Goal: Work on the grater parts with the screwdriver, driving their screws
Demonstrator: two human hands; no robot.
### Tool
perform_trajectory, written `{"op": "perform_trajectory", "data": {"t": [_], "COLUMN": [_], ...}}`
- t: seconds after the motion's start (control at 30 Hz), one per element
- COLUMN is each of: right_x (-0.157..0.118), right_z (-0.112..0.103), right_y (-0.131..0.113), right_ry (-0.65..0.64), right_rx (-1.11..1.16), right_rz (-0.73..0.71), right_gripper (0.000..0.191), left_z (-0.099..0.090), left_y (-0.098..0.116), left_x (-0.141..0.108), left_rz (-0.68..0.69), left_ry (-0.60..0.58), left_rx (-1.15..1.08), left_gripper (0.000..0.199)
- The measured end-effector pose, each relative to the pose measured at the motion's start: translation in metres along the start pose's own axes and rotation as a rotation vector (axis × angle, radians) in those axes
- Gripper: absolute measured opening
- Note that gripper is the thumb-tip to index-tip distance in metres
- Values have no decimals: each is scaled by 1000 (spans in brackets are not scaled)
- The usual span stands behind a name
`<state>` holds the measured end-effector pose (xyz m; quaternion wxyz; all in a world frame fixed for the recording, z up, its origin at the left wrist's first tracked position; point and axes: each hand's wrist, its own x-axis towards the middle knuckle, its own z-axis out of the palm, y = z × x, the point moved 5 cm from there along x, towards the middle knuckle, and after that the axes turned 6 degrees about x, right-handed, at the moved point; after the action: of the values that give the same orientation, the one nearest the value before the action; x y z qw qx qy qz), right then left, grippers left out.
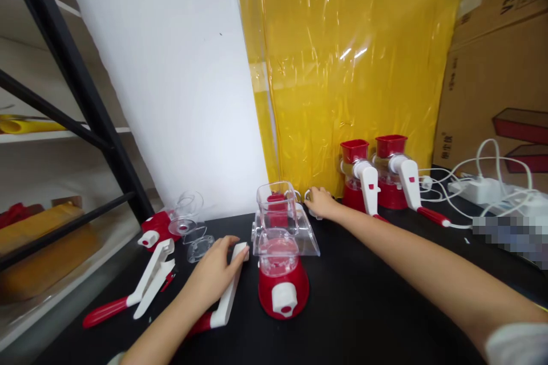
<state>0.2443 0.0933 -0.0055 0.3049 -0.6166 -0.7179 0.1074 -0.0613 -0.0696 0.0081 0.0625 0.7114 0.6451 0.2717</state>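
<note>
Near the centre stands a red base (283,288) with a white knob and a clear plastic housing (278,245) on top. To its left, my left hand (221,265) is closed around the upper end of a white crank handle (229,296) with a red grip. My right hand (320,203) reaches to the back of the table, its fingers at a small white and clear part (309,199) that they partly cover. Behind the housing sits a clear tray (308,236) and a red piece (277,208).
Two assembled red and white grinders (354,171) stand back right, beside white cables and a power strip (482,189). At left lie another red base (159,228), clear parts (200,248) and white handles (149,279). A black shelf frame (85,85) edges the left side.
</note>
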Motion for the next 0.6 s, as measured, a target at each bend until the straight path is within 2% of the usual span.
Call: {"op": "perform_trajectory", "data": {"t": [0.07,0.13,0.23,0.33,0.6], "right_x": [-16,-22,-17,-7,-16], "right_z": [7,13,20,23,16], "right_y": [8,15,17,15,8], "right_ry": [-36,-52,-52,-45,-33], "right_rx": [-8,-15,-18,-12,46], "right_rz": [-47,-87,-128,-142,-215], "right_gripper": [50,55,61,62,52], "left_z": [-10,-12,-5,6,26], "left_y": [7,19,42,60,62], "left_x": [-12,-22,-32,-36,-32], "left_rz": [17,26,55,98,90], "left_ry": [49,66,31,-45,-160], "left_rx": [-65,-236,-516,-677,-841], "left_gripper": [50,57,61,68,86]}}
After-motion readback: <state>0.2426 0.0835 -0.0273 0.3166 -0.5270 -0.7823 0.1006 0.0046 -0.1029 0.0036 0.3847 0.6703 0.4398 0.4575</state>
